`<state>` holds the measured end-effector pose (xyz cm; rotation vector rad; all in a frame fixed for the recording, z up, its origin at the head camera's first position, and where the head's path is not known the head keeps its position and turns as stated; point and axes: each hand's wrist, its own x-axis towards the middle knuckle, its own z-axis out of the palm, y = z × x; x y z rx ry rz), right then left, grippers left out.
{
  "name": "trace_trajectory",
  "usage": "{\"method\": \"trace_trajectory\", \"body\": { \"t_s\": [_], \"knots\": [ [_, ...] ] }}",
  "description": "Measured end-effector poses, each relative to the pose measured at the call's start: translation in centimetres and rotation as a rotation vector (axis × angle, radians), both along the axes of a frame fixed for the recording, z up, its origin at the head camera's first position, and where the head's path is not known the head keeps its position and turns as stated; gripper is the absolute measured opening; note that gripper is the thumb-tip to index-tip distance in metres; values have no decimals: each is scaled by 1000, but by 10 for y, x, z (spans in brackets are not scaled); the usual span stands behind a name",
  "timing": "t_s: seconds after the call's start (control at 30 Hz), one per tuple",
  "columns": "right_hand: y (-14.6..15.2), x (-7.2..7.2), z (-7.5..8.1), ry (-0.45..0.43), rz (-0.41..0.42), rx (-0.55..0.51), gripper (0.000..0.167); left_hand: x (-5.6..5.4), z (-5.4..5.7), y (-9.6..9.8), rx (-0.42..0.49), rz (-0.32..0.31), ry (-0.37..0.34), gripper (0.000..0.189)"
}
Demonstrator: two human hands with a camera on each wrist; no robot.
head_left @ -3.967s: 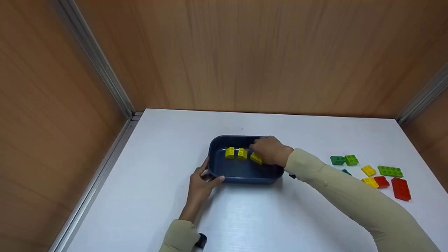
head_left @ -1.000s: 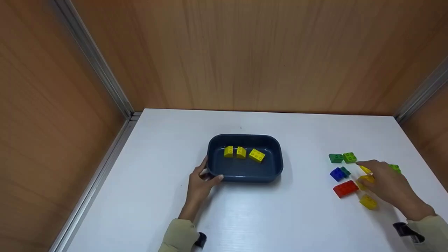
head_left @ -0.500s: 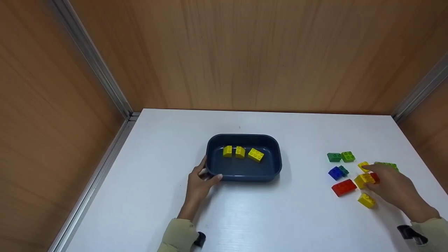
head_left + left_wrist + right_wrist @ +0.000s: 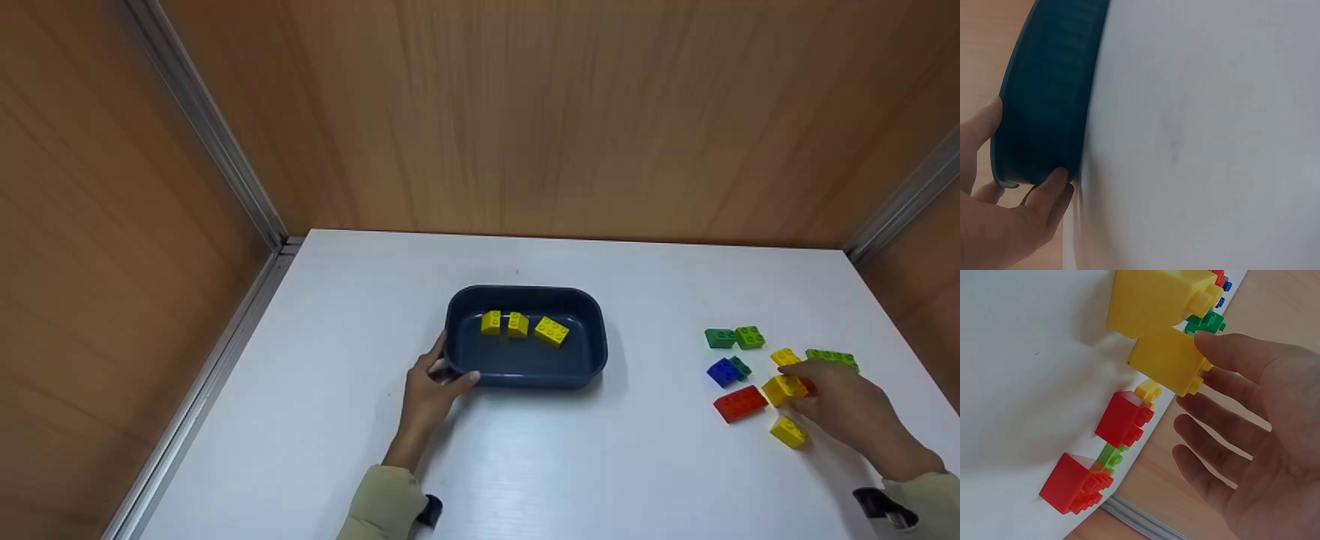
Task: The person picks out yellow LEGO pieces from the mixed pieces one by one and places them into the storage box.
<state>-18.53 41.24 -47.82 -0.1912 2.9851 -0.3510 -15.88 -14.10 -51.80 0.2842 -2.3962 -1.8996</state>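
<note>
In the head view, a navy blue tray (image 4: 525, 379) stands mid-table with three yellow toy bricks (image 4: 552, 331) in it. My left hand (image 4: 427, 394) grips its near left corner, thumb along the front wall and fingers at the left side. The left wrist view shows these fingertips curled against the tray wall (image 4: 1044, 101). At the right, my right hand (image 4: 847, 409) pinches a yellow brick (image 4: 1165, 363) between thumb and index finger, low over the table. Its other fingers are spread and hold nothing. Another yellow brick (image 4: 788, 433) lies just nearer.
Around my right hand lie a red brick (image 4: 740, 404), a blue brick (image 4: 724, 373), green bricks (image 4: 720, 338) and a further yellow brick (image 4: 785, 357). Further red bricks (image 4: 1069, 484) show in the right wrist view. A wooden panel (image 4: 525, 120) rises behind the white table (image 4: 600, 465).
My right hand left the tray, where it was at a yellow brick, and went right to the loose bricks. There its thumb and index finger closed around another yellow brick. My left hand stayed put.
</note>
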Motion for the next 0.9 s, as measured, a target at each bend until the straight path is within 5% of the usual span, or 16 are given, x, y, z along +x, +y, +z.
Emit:
{"method": "trace_trajectory", "body": {
  "t_s": [0.37,0.9],
  "knots": [
    [0,-2,0,-23,-5,-2,51,-2,1,1,-10,13,-20,87],
    [-5,-4,12,93,25,18,48,-2,0,0,-7,5,-8,88]
  ]
}}
